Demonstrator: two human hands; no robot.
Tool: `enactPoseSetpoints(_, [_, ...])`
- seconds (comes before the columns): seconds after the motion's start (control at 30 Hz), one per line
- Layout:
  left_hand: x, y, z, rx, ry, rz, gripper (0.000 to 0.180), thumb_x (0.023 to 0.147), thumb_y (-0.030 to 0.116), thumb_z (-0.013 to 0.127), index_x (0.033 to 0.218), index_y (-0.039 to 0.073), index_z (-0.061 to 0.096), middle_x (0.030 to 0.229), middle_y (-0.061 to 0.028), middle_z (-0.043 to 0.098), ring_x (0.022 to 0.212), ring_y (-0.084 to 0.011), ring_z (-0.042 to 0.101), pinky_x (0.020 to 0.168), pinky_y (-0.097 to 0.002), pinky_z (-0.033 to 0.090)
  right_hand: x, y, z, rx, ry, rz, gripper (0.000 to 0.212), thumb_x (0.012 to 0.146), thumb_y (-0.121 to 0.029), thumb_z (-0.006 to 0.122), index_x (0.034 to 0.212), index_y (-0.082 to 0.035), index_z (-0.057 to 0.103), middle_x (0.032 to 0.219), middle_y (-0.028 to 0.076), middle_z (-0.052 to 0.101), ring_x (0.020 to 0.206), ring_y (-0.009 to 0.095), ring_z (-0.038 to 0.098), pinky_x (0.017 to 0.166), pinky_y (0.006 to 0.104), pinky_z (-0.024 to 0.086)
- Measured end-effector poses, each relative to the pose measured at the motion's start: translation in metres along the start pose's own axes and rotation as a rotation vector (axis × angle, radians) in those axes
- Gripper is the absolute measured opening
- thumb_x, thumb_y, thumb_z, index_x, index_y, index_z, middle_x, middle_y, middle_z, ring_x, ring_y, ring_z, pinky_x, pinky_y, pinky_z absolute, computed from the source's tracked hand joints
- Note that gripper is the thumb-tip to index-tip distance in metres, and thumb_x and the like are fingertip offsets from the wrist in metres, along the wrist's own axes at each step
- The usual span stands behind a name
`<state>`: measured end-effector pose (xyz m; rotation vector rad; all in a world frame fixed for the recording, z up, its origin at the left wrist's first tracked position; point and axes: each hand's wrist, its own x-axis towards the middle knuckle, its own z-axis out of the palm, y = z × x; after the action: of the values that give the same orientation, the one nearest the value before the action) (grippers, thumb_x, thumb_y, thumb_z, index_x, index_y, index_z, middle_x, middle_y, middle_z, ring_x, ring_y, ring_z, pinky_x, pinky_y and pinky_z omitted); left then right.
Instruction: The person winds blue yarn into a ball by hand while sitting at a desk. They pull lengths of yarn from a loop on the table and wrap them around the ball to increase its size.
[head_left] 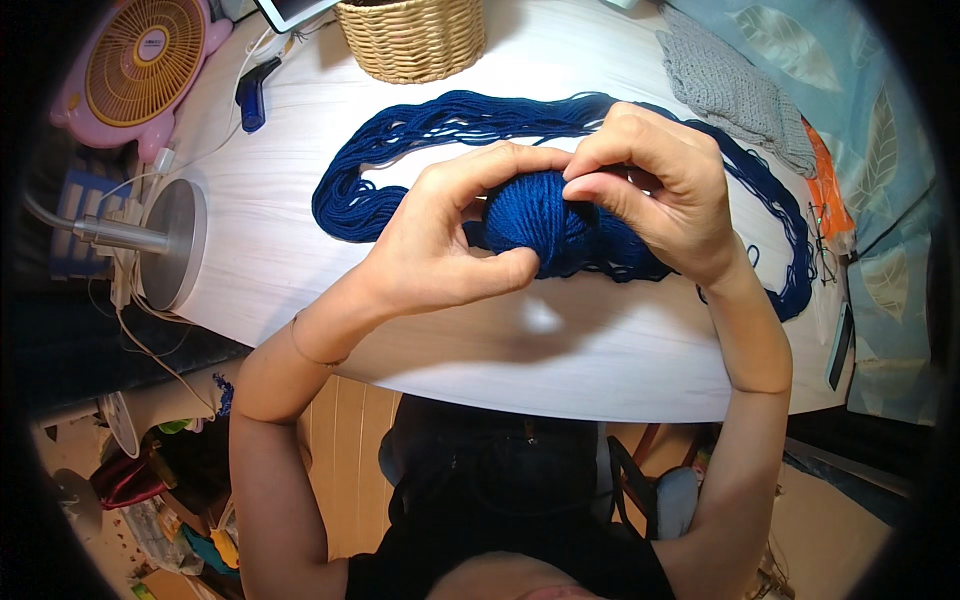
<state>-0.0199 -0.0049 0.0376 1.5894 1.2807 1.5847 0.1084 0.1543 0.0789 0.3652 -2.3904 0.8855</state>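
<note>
The left hand holds a round blue ball of yarn. Its thumb is on the near side of the ball, and its pointing finger reaches over the far side. The right hand is right beside the ball. Its thumb and finger are bent close together at the ball's right edge, but I cannot tell if they pinch a bit of yarn.

The ball is above the middle of the white counter. Behind and around the hands, a big loose loop of blue yarn lies on the counter. It goes from the left of the ball, around the back, and far over to the right.

Past the loop, a woven basket stands at the back. To the right of it is a gray knitted cloth, with an orange bag next to it. A phone lies near the right edge. On the left are a round gray lamp base and, farther back, a pink fan. A curtain hangs on the right.
</note>
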Motion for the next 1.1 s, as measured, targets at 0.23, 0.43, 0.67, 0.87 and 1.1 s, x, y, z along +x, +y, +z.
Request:
enactPoseSetpoints(0.23, [0.001, -0.006, -0.007, -0.393, 0.171, -0.354, 0.041, 0.077, 0.0, 0.059, 0.117, -0.001, 0.05, 0.098, -0.0044, 0.059, 0.087, -0.0083, 0.057, 0.079, -0.023, 0.048, -0.004, -0.023, 0.005, 0.345, -0.103, -0.048, 0.011, 0.079, -0.012, 0.069, 0.078, -0.004, 0.06, 0.071, 0.004, 0.061, 0.057, 0.012, 0.057, 0.05, 0.0223, 0.044])
enactPoseSetpoints(0.43, [0.003, -0.003, -0.003, -0.38, 0.204, -0.481, 0.046, 0.073, -0.001, 0.052, 0.119, 0.001, 0.05, 0.099, -0.0037, 0.059, 0.083, -0.0077, 0.057, 0.079, -0.0209, 0.048, -0.013, -0.033, 0.032, 0.39, -0.268, -0.068, 0.013, 0.076, -0.011, 0.071, 0.076, -0.005, 0.06, 0.084, 0.009, 0.066, 0.059, 0.014, 0.06, 0.048, 0.0215, 0.044])
enactPoseSetpoints(0.67, [0.003, 0.005, -0.005, -0.296, 0.105, -0.507, 0.052, 0.067, 0.002, 0.061, 0.118, 0.001, 0.051, 0.095, -0.0027, 0.052, 0.085, -0.0084, 0.054, 0.073, -0.0194, 0.048, -0.004, -0.009, 0.01, 0.74, -0.016, 0.335, 0.016, 0.09, -0.017, 0.058, 0.087, -0.001, 0.057, 0.086, 0.008, 0.065, 0.076, 0.01, 0.06, 0.072, 0.0216, 0.05])
enactPoseSetpoints(0.87, [0.002, 0.003, -0.002, -0.248, 0.097, -0.41, 0.056, 0.063, 0.003, 0.057, 0.119, -0.001, 0.051, 0.103, -0.0043, 0.052, 0.086, -0.0083, 0.054, 0.07, -0.0183, 0.048, -0.004, 0.003, 0.007, 0.911, -0.021, 0.497, 0.014, 0.091, -0.015, 0.057, 0.087, -0.001, 0.057, 0.081, 0.004, 0.06, 0.07, 0.007, 0.056, 0.066, 0.0192, 0.046])
enactPoseSetpoints(1.1, [-0.001, 0.003, -0.003, -0.206, 0.047, -0.345, 0.05, 0.068, 0.002, 0.06, 0.117, 0.001, 0.052, 0.094, -0.0016, 0.057, 0.077, -0.0061, 0.055, 0.07, -0.0208, 0.047, -0.006, 0.009, 0.01, 0.651, 0.038, 0.429, 0.012, 0.087, -0.015, 0.062, 0.087, -0.003, 0.06, 0.077, -0.001, 0.057, 0.071, 0.004, 0.054, 0.066, 0.0168, 0.044])
